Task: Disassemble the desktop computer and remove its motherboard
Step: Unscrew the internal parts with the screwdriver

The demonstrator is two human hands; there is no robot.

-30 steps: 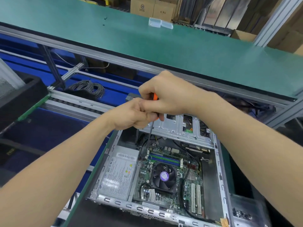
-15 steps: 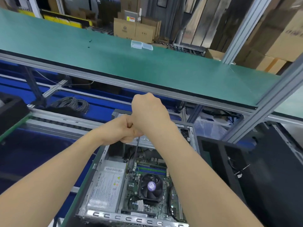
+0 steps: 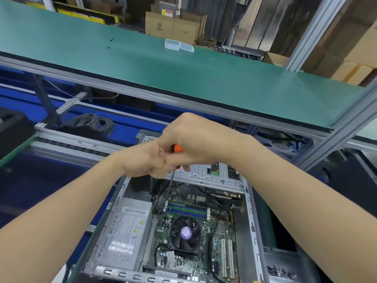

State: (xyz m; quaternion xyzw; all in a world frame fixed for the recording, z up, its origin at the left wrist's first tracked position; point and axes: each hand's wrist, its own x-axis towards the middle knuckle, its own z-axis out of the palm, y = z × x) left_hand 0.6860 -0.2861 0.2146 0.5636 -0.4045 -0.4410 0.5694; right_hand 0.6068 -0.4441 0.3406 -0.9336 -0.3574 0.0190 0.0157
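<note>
**A:** What are the hands doing?

**B:** The right hand (image 3: 195,144) is wrapped round the orange handle of a screwdriver (image 3: 177,148). The left hand (image 3: 142,162), pressed against it, curls its fingers round the handle's lower end, probably steadying the long shaft while the right turns.

**A:** And the motherboard?

**B:** The motherboard (image 3: 161,231) sits below both hands, seated in the open desktop case (image 3: 252,221). The tip lands beside the memory slots, likely on a mounting screw, though that is too small to see.

**A:** Any writing?

**B:** The power supply (image 3: 124,231), below the left hand, carries a barcode label and a yellow warning triangle. Its text is unreadable.
</note>
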